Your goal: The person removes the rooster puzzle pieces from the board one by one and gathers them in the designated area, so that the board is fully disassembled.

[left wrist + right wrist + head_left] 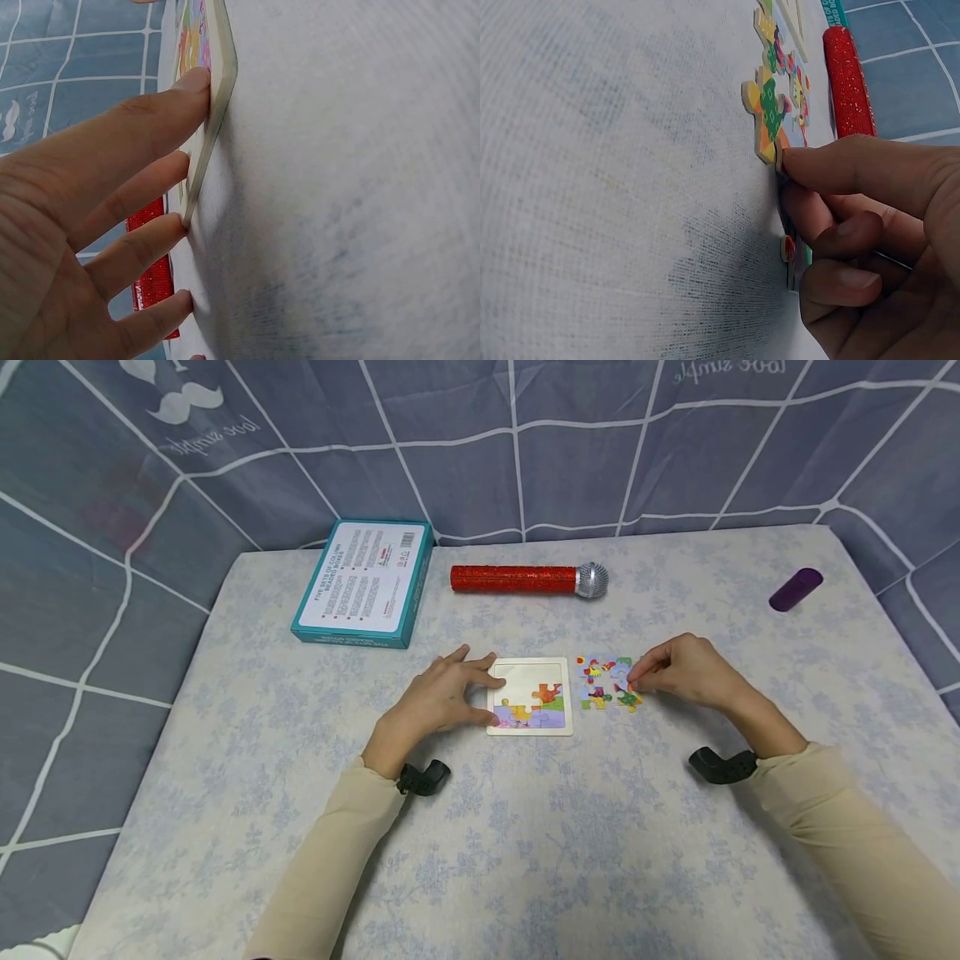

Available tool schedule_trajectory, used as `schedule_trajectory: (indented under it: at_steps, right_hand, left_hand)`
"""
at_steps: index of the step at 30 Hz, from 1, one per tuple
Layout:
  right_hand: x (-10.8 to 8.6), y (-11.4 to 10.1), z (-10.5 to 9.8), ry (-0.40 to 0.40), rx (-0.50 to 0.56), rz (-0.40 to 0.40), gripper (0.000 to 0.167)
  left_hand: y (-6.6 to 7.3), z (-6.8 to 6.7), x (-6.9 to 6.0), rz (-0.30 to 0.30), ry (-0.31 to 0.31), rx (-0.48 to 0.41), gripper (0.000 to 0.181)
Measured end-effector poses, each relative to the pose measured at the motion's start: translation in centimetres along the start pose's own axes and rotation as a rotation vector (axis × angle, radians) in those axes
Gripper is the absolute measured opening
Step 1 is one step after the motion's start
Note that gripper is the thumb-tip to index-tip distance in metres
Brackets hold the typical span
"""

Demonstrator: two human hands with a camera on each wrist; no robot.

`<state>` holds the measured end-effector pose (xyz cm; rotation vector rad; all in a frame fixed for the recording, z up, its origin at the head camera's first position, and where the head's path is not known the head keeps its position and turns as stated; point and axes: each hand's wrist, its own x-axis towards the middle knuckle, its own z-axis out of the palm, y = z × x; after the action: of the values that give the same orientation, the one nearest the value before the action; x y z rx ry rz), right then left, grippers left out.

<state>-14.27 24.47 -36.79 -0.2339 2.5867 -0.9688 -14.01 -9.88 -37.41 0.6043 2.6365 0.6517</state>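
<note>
A small jigsaw tray with a pale raised rim lies on the table, some colourful pieces fitted along its bottom and right. My left hand rests at the tray's left side, fingers spread and fairly straight. In the left wrist view its thumb lies on the rim while other fingertips touch the edge. Loose puzzle pieces lie right of the tray. At their right edge, my right hand pinches a puzzle piece between thumb and index finger; the fingers mostly hide it. A green-patterned piece sits beside it.
Behind the tray lies a red glittery microphone with a silver head. A teal-edged box is at the back left, and a dark purple cylinder at the back right. Grey-blue checked cloth hangs behind the patterned tabletop.
</note>
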Motion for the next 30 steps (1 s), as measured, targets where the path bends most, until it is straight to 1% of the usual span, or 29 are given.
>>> schedule_trajectory:
  at_steps: [10,14,17,24,27,30]
  right_hand:
    - [0.0,-0.2,0.0,0.006,-0.021,0.017,0.010]
    - [0.0,-0.3,0.0,0.018,-0.023,0.008,0.010]
    - [0.1,-0.7,0.3,0.037,-0.015,-0.017,0.011]
    - [1.0,-2.3,1.7,0.069,0.020,-0.112,0.014]
    - [1.5,-3.1,2.4,0.054,0.043,-0.156,0.017]
    - [2.0,-3.9,3.3,0.033,0.039,-0.199,0.020]
  left_hand:
    - [0.0,0.0,-0.1,0.005,-0.004,-0.008,0.058]
    - [0.0,0.0,-0.1,0.009,0.000,-0.009,0.057]
    - [-0.1,0.0,-0.1,0.009,0.002,-0.011,0.057]
    - [0.0,0.0,0.0,-0.014,-0.006,0.003,0.058]
    - [0.0,0.0,0.0,-0.016,-0.006,0.008,0.059]
    - [0.1,0.0,0.0,-0.019,-0.008,0.008,0.059]
